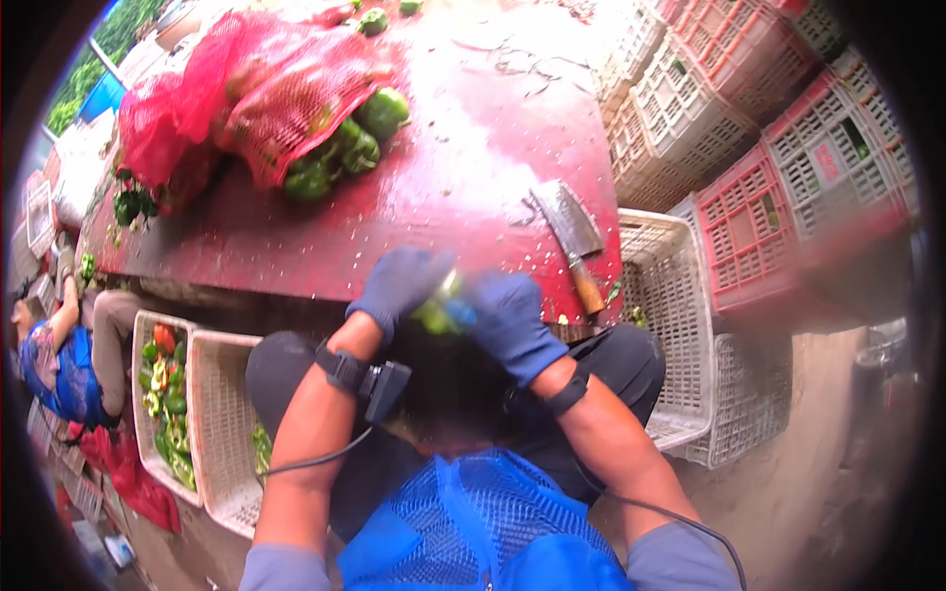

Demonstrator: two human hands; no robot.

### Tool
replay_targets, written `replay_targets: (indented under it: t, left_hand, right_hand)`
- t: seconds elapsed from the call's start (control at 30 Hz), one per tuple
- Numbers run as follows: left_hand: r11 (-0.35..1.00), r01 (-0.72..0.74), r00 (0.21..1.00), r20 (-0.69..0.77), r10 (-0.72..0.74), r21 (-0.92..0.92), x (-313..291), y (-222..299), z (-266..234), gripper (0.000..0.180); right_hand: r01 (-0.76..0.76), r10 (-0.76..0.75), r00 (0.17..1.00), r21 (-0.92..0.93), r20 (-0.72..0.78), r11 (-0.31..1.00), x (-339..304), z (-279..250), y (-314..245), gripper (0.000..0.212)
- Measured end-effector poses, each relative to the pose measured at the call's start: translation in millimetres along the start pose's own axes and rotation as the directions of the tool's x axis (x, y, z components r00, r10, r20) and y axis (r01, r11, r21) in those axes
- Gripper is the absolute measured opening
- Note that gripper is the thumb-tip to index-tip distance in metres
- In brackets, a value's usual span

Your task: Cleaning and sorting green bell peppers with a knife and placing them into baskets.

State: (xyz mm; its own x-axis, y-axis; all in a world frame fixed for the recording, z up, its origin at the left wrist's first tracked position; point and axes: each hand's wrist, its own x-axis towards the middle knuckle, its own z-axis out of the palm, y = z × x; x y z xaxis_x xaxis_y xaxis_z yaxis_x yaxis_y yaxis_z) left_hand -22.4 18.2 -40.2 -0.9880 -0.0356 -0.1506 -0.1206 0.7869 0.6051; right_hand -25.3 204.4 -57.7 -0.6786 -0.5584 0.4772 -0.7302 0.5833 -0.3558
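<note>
Between my two gloved hands, above my lap at the table's near edge, is a green bell pepper (434, 317) with a pale, whitish patch on top. My left hand (399, 284) is closed around its left side. From the other side my right hand (512, 320) grips it, fingers blurred by motion. A cleaver (569, 225) with a wooden handle lies on the red table (443, 231), just beyond my right hand. Farther left, a red mesh sack (286, 98) spills several whole green peppers (340, 151) onto the tabletop.
Left of my knee stand white plastic crates (225, 424), one holding cut peppers (168, 394). An open white crate (680, 325) sits by my right knee. Stacked red and white crates (759, 222) rise at the right. Another person (69, 355) sits at the far left.
</note>
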Motion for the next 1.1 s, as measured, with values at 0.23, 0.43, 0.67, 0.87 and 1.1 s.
replay_targets:
  t: [0.23,0.43,0.67,0.87,1.1]
  left_hand:
    - [0.809,0.108,0.994,0.075,-0.080,-0.577,10.2,-29.2,8.0,0.040]
    - [0.716,0.115,0.992,0.118,-0.046,-0.689,-6.3,19.6,-14.1,0.035]
    - [0.730,-0.096,0.993,-0.017,0.115,-0.677,-14.7,-4.6,-30.6,0.028]
    - [0.715,-0.249,0.968,-0.179,0.174,-0.653,-28.8,-29.4,-61.9,0.033]
    - [0.434,-0.039,0.987,-0.103,-0.125,-0.900,-132.6,-129.2,-181.6,0.038]
  right_hand:
    - [-0.477,0.647,0.743,0.811,0.168,0.338,15.2,-8.0,-2.3,0.019]
    - [-0.345,0.741,0.584,0.928,0.331,-0.143,-0.5,-48.7,41.3,0.019]
    - [0.317,0.812,0.584,0.919,0.008,-0.237,9.1,-103.2,46.2,0.071]
    - [0.146,0.818,0.569,0.989,-0.078,-0.007,13.6,-80.8,50.3,0.053]
    - [0.003,0.633,0.767,0.985,0.107,-0.171,16.4,-45.3,45.3,0.044]
